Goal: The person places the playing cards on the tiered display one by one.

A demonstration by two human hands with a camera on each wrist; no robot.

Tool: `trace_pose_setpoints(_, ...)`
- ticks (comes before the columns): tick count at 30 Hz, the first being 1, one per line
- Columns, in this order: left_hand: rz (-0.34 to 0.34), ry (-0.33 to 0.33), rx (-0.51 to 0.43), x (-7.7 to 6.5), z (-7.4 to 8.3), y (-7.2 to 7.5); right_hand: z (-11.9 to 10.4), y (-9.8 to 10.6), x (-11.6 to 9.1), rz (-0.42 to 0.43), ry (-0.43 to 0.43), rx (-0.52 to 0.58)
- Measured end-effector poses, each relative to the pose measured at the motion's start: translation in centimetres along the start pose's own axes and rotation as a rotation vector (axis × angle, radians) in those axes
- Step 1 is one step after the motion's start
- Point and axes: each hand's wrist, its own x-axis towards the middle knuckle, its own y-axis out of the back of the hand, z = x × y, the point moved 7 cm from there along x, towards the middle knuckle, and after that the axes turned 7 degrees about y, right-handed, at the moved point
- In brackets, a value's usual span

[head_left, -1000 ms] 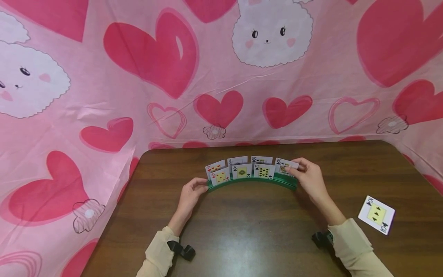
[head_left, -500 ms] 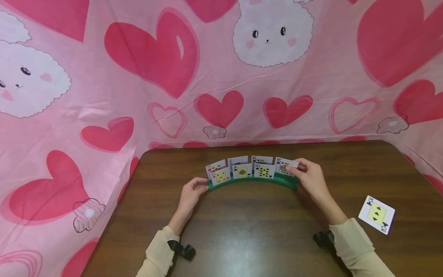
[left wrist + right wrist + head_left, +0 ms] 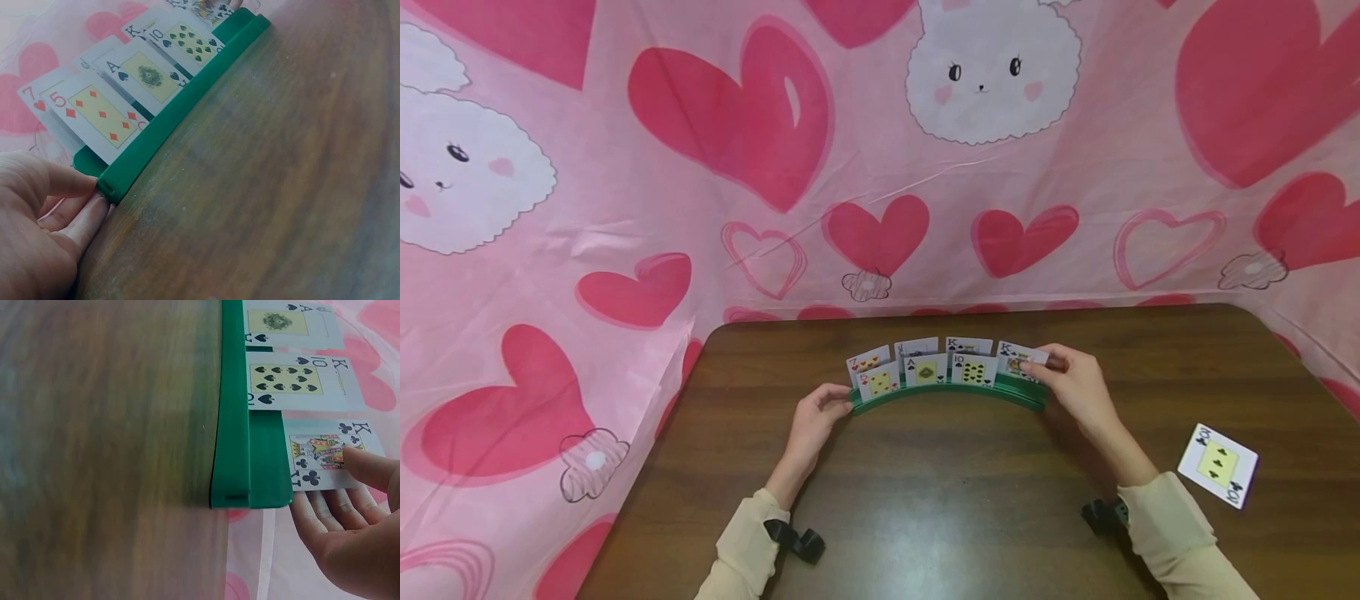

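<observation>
A curved green card holder (image 3: 943, 388) stands on the table with playing cards upright in two rows. My left hand (image 3: 815, 421) grips its left end between thumb and fingers, beside the five of diamonds (image 3: 97, 115) and seven of hearts (image 3: 31, 94). At the right end of the back row, my right hand (image 3: 1075, 385) pinches the king of clubs (image 3: 328, 456), thumb on its face and fingers behind. The ace of spades (image 3: 925, 370) and ten of spades (image 3: 973, 371) fill the front row's middle. Behind the ten is another king (image 3: 967, 344).
A ten of clubs (image 3: 1217, 465) lies face up on the brown wooden table (image 3: 955, 500), right of my right forearm. A pink cloth (image 3: 880, 167) with hearts hangs behind and beside the table. Black wrist cameras sit on both sleeves.
</observation>
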Motion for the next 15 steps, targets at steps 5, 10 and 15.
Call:
trace_pose_setpoints(5,-0.005,0.012,0.003,0.1,-0.2,-0.1,0.0,0.8,0.0,0.001,0.000,-0.002)
trace_pose_setpoints(10,-0.005,0.018,-0.004,0.1,-0.2,-0.1,-0.2,2.1,-0.1,0.025,0.016,0.004)
trace_pose_setpoints(15,0.004,0.019,0.004,0.1,-0.2,-0.1,-0.2,3.5,-0.5,0.045,0.047,0.046)
